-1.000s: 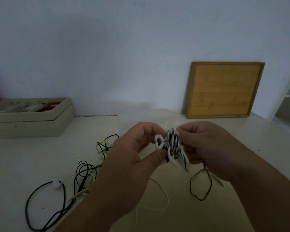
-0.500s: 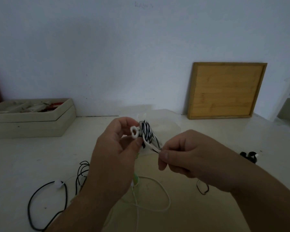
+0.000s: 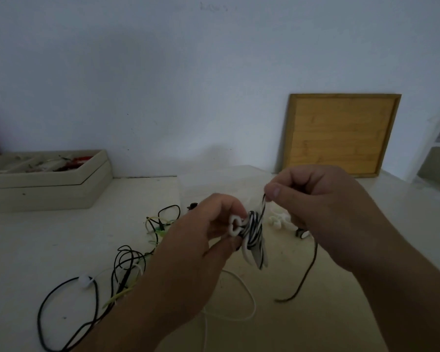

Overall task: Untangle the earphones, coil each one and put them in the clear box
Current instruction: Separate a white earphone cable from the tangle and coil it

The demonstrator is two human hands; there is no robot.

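Observation:
My left hand [image 3: 201, 240] pinches a coiled bundle of white cable wrapped round with black cord [image 3: 252, 235], held above the table. My right hand [image 3: 323, 199] pinches the black cord's free strand [image 3: 263, 201] just above and to the right of the bundle; the strand's tail [image 3: 305, 275] hangs down to the table. A tangle of black, white and yellow-green earphone cables [image 3: 127, 265] lies on the table at the left. The clear box [image 3: 214, 181] is faintly visible behind my hands; a white coiled earphone [image 3: 277, 221] shows just behind my right hand.
A beige tray [image 3: 48, 184] with small items stands at the back left by the wall. A wooden board [image 3: 341, 133] leans against the wall at the back right. A loose white cable loop [image 3: 239, 301] lies under my hands.
My right hand has risen from lower right of the bundle to above it, carrying the black strand around. My left hand and the bundle shifted slightly right and lower.

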